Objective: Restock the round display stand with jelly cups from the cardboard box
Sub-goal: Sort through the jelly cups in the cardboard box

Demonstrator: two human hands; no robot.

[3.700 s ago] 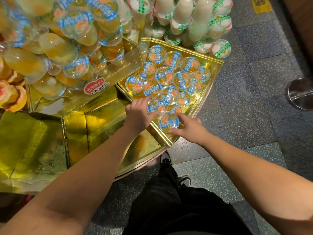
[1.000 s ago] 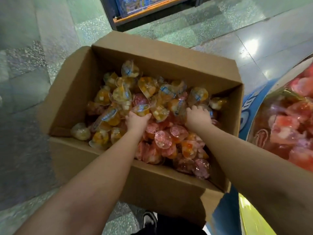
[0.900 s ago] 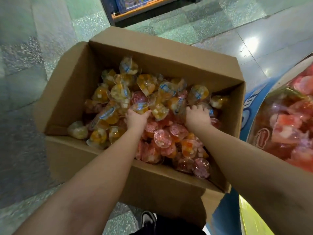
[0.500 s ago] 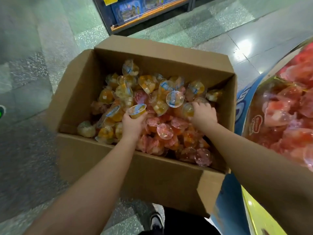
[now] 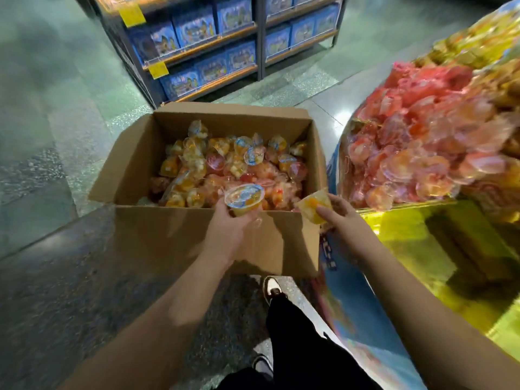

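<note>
An open cardboard box [image 5: 174,240] stands on the floor, holding several orange and red jelly cups [image 5: 225,167]. Over its near edge my left hand [image 5: 225,229] grips a yellow jelly cup with a blue lid [image 5: 244,197]. My right hand [image 5: 336,218] grips another yellow jelly cup [image 5: 315,205] at the box's near right corner. To the right is the round display stand [image 5: 427,249], with gold foil trays and a heap of red jelly cups [image 5: 416,153].
A shelf unit of blue boxes [image 5: 213,49] stands behind the cardboard box. Grey tiled floor [image 5: 56,136] spreads to the left. My leg and shoes [image 5: 273,288] are below, next to the stand's blue base [image 5: 351,313].
Both hands have lifted out of the box's heap, each with a yellow jelly cup, and drawn back over the near edge. The view has pulled back and turned toward the stand.
</note>
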